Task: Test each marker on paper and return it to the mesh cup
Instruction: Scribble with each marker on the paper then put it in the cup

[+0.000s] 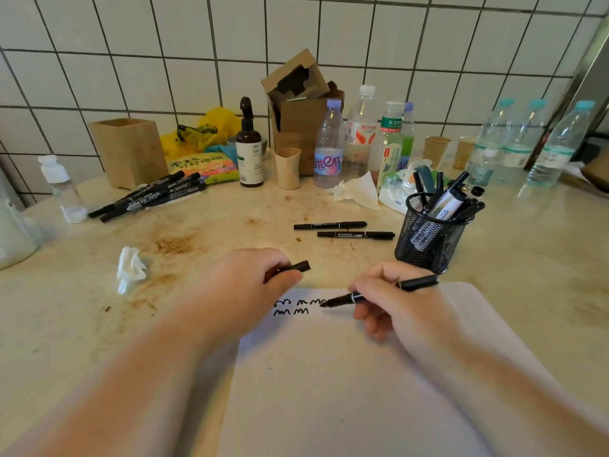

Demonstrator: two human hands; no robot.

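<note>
My right hand (pixel 398 305) grips a black marker (pixel 417 283) with its tip on the white paper (pixel 346 384), at the end of a row of black squiggles (pixel 298 306). My left hand (pixel 245 288) holds the marker's black cap (pixel 301 266) over the paper's top left corner. The black mesh cup (pixel 431 239) stands just beyond my right hand, with several markers in it. Two capped black markers (pixel 344 229) lie on the counter behind my hands. A pile of several more markers (pixel 150 196) lies at the far left.
A crumpled tissue (pixel 130 268) lies left of my left hand. Along the tiled wall stand a wooden box (pixel 128 151), a brown spray bottle (pixel 249 150), a cardboard box (pixel 301 107), paper cups and several water bottles (pixel 328 150). The counter is stained.
</note>
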